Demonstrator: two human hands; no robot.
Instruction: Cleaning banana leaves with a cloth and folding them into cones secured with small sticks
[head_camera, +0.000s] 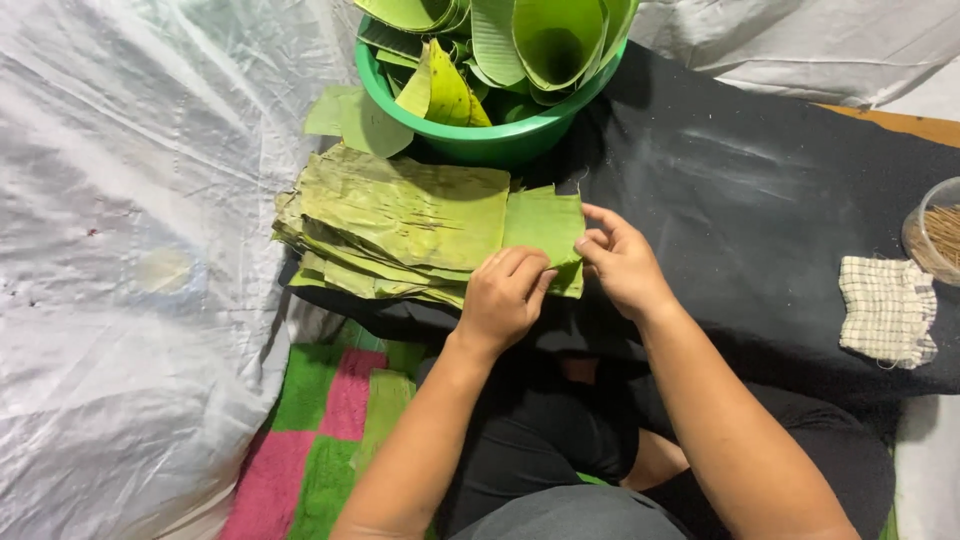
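A stack of flat green banana-leaf sheets (400, 225) lies on black cloth (760, 210) in front of me. A smaller, brighter green leaf piece (545, 225) sits at the stack's right end. My left hand (505, 295) presses on the near edge of that piece, fingers curled over it. My right hand (620, 260) pinches its right edge between thumb and fingers. Behind the stack stands a green plastic basin (480, 140) filled with rolled and folded leaves (540, 40).
White plastic sheeting (130, 250) covers the floor at left and back. A checked cloth (888, 310) and a clear bowl of thin sticks (938, 235) sit at the right. A pink and green mat (320, 430) lies under my knees.
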